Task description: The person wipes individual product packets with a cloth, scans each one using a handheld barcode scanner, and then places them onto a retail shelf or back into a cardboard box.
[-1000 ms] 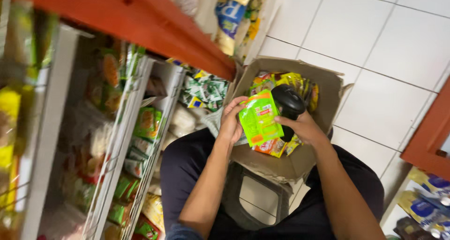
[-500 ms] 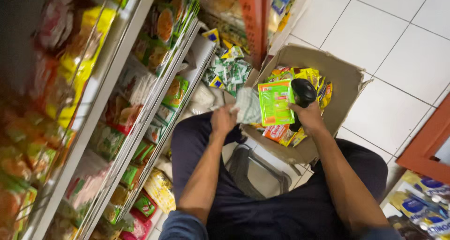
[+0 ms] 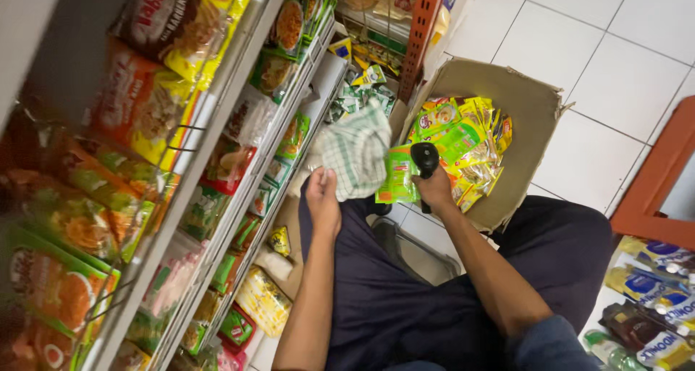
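Observation:
My left hand (image 3: 323, 194) grips a green-and-white checked cloth (image 3: 356, 152), held up in front of the lower shelves. Just to its right, my right hand (image 3: 435, 191) holds a green snack packet (image 3: 397, 175) together with a black handheld device (image 3: 425, 157). Both hands hover above my knees, at the near edge of an open cardboard box (image 3: 532, 103) filled with several yellow and green packets (image 3: 470, 143).
Wire-fronted shop shelves (image 3: 217, 161) packed with noodle and snack packets run along the left. An orange shelf upright (image 3: 422, 23) stands behind the box. Bottles and pouches (image 3: 651, 306) lie at the lower right beside an orange frame (image 3: 662, 175). White floor tiles (image 3: 615, 45) lie beyond.
My left hand let go of the green packet and took up the checked cloth. My right hand kept the packet and black device and lowered them toward the box edge. The view swung towards the shelves.

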